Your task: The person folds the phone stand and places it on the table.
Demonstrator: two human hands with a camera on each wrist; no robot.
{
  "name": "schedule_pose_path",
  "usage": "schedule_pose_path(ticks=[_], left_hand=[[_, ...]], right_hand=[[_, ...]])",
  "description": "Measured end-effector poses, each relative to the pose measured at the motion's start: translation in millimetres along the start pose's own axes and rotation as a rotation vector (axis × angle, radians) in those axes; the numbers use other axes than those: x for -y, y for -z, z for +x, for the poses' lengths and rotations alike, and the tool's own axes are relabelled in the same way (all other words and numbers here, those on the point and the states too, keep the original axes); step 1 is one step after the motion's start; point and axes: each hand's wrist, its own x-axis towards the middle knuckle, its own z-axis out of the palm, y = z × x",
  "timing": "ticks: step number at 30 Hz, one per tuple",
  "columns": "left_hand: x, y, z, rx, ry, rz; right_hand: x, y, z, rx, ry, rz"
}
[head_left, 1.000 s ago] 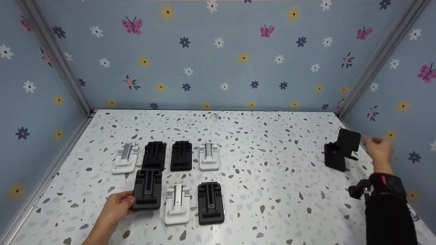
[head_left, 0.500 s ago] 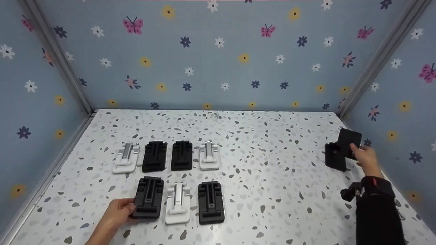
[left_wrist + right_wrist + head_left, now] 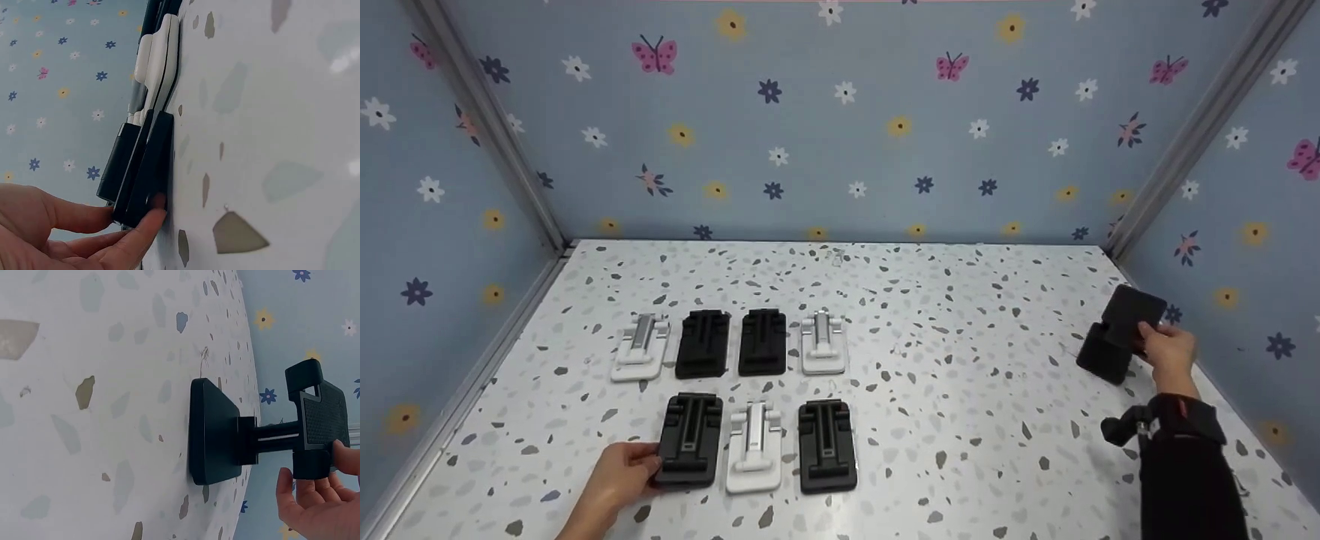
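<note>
At the front left my left hand [image 3: 622, 474] pinches the side of a folded black phone stand [image 3: 690, 441] between thumb and fingers; in the left wrist view that stand [image 3: 143, 169] lies on or just above the table. Beside it are a folded white phone stand [image 3: 754, 450] and another folded black one [image 3: 828, 448]. Far to the right, my right hand [image 3: 1170, 351] grips the raised plate of an unfolded black phone stand [image 3: 1134, 315]. The right wrist view shows its base [image 3: 216, 433] on the table, with thumb and fingers on the edge of its cradle [image 3: 326, 419].
Behind the front row stand a white stand [image 3: 641, 349], two black stands [image 3: 703, 345] and another white stand [image 3: 824, 343], all folded. Blue patterned panels [image 3: 840, 120] enclose the speckled table [image 3: 960, 375] at the back and sides.
My left hand has brought its black stand down and toward me, in line with the front row. The right hand has moved left onto the unfolded stand's plate, and that stand has turned slightly.
</note>
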Motion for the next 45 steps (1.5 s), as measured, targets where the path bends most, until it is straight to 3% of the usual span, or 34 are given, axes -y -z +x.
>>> schedule_pose_path(ticks=[5, 8, 13, 16, 19, 22, 23, 26, 29, 30, 38, 45], left_hand=[[-3.2, 3.2, -0.9, -0.040, -0.027, 0.165], [-4.3, 5.0, -1.3, -0.055, -0.047, 0.217], [-5.6, 8.6, -2.7, -0.053, -0.056, 0.258], [-5.8, 10.7, -4.4, -0.067, -0.073, 0.242], [-6.7, 13.2, -5.7, -0.086, -0.089, 0.204], [-11.7, 15.4, -7.2, -0.108, -0.112, 0.177], [-14.3, 15.7, -7.9, -0.117, -0.127, 0.167], [-25.6, 14.1, -10.7, -0.139, -0.181, 0.147], [-38.6, 8.5, -13.0, -0.146, -0.241, 0.106], [-43.1, 5.7, -13.9, -0.145, -0.259, 0.091], [-82.8, -25.4, -14.9, -0.117, -0.383, -0.095], [-112.2, -52.9, -11.7, -0.003, -0.464, -0.230]], right_hand=[[-18, 3, 33.1, -0.098, -0.005, 0.079], [-25, 4, 48.8, -0.095, 0.013, 0.115], [-24, -10, 46.8, -0.032, 0.067, 0.215], [-36, -20, 61.7, 0.021, 0.138, 0.269], [-57, -30, 81.8, 0.133, 0.268, 0.399], [-29, -46, 10.8, 0.242, 0.304, 0.460], [-31, -51, 6.4, 0.317, 0.305, 0.521], [8, -68, -86.9, 0.380, 0.292, 0.513], [10, -79, -112.8, 0.472, 0.322, 0.533], [26, -84, -146.5, 0.453, 0.331, 0.502], [30, -119, -190.7, 0.598, 0.377, 0.569], [34, -143, -215.7, 0.755, 0.430, 0.614]])
